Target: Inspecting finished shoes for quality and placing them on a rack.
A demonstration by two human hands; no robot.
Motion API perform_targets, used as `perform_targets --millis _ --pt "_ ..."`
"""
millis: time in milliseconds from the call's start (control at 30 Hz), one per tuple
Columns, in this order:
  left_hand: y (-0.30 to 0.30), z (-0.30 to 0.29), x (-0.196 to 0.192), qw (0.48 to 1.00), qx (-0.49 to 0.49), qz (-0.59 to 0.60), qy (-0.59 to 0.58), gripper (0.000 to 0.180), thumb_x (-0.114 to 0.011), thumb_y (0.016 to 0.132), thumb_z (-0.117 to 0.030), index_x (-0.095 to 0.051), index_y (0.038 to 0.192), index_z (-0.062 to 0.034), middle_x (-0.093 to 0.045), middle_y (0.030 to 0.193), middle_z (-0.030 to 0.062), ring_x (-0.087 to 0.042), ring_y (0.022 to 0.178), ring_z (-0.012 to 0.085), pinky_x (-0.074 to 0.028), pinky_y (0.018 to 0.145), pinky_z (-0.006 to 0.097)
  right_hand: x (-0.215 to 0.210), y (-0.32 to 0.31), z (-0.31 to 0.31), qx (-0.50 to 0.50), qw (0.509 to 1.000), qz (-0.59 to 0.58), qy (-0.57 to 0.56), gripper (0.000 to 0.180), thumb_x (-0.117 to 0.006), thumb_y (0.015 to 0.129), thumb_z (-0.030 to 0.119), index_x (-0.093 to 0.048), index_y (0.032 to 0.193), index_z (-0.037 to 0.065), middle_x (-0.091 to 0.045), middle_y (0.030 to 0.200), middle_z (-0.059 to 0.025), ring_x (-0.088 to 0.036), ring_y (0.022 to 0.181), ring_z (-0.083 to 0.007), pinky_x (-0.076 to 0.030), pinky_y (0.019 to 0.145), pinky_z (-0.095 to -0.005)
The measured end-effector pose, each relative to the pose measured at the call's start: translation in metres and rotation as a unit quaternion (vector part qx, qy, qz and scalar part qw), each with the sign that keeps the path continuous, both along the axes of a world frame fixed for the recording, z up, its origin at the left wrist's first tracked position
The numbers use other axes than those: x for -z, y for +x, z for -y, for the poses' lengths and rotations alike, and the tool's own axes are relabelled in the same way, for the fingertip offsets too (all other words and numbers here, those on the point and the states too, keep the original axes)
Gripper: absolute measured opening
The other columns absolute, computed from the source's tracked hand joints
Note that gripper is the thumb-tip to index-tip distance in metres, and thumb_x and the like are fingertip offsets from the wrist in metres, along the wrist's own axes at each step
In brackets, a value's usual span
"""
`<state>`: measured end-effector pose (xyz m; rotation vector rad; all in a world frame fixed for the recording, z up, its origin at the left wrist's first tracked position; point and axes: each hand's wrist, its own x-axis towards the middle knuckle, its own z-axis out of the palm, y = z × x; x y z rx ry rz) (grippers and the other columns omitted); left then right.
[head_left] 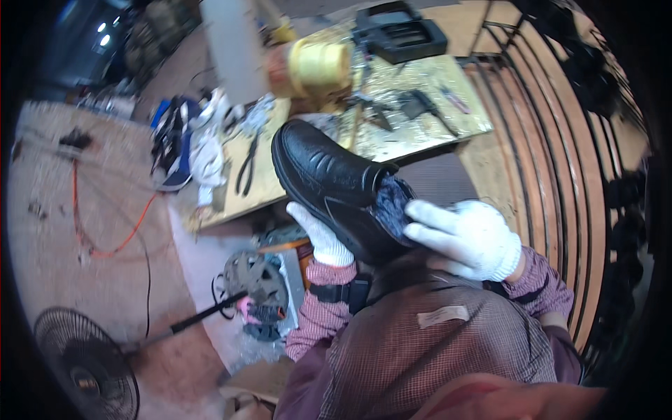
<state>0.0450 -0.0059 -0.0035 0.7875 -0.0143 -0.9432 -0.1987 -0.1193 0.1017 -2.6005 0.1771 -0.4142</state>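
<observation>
A black leather slip-on shoe (318, 168) with a grey-blue fuzzy lining (394, 203) is held up in front of me, toe pointing to the far left. My left hand (325, 236), in a white knit glove, supports it from beneath, with the thumb along the sole and the other fingers hidden. At the heel end, my right hand (472, 238) wears a matching glove. Its fingers are stretched out and apart, the tips touching the lining and back rim of the shoe's opening.
Beyond the shoe stands a plastic-covered worktable (420, 143) with black pliers (246, 166), a yellow tape roll (318, 66), a black tray (399, 31) and hand tools. A metal rack (553, 175) holding dark shoes is on the right. A fan (87, 367) stands at lower left.
</observation>
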Motion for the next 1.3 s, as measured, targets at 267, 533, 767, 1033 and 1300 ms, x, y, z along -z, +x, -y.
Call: perform_targets --millis 267,533,767,1033,1300 --pt "0.108 0.02 0.015 0.992 -0.083 0.077 -0.048 0.089 -0.042 0.103 -0.079 -0.036 0.168 -0.018 -0.041 0.169 0.009 -0.043 0.149 0.0341 -0.031 0.129 0.051 0.03 -0.036 0.0 0.164 0.985 -0.011 -0.055 0.051 -0.071 0.097 0.035 -0.069 0.138 0.005 -0.066 0.146 -0.0204 -0.074 0.101 -0.0341 -0.057 0.082 -0.0414" --pt "0.147 0.045 0.0 0.989 -0.1 0.091 -0.054 0.087 -0.045 0.103 -0.077 -0.039 0.166 -0.0168 -0.042 0.168 0.0093 -0.046 0.147 0.034 -0.036 0.127 0.051 0.057 -0.058 -0.014 0.225 0.972 -0.061 -0.027 0.05 -0.077 0.09 0.027 -0.07 0.135 0.005 -0.068 0.142 -0.0211 -0.073 0.111 -0.0359 -0.057 0.088 -0.042" --pt "0.144 0.045 -0.009 0.986 -0.121 0.118 -0.002 0.085 -0.046 0.106 -0.073 -0.036 0.168 -0.0157 -0.04 0.17 0.0084 -0.044 0.149 0.0309 -0.035 0.127 0.048 0.061 -0.046 -0.006 0.2 0.977 -0.07 -0.018 0.051 -0.078 0.088 0.026 -0.07 0.134 0.005 -0.067 0.144 -0.0191 -0.073 0.109 -0.0343 -0.057 0.089 -0.042" --pt "0.13 0.046 -0.03 0.971 -0.145 0.184 0.054 0.08 -0.055 0.105 -0.066 -0.039 0.166 -0.0177 -0.044 0.168 0.0081 -0.046 0.149 0.0331 -0.036 0.127 0.052 0.067 -0.039 -0.004 0.182 0.98 -0.071 -0.025 0.051 -0.076 0.091 0.026 -0.069 0.136 0.005 -0.067 0.145 -0.0174 -0.072 0.106 -0.0334 -0.056 0.089 -0.0427" --pt "0.122 0.032 -0.057 0.966 -0.18 0.16 0.092 0.087 -0.058 0.102 -0.07 -0.037 0.167 -0.0153 -0.043 0.168 0.0088 -0.046 0.149 0.0319 -0.036 0.127 0.05 0.085 -0.048 -0.001 0.193 0.975 -0.109 0.003 0.05 -0.073 0.093 0.031 -0.069 0.136 0.005 -0.067 0.144 -0.0185 -0.072 0.105 -0.0349 -0.056 0.089 -0.0434"
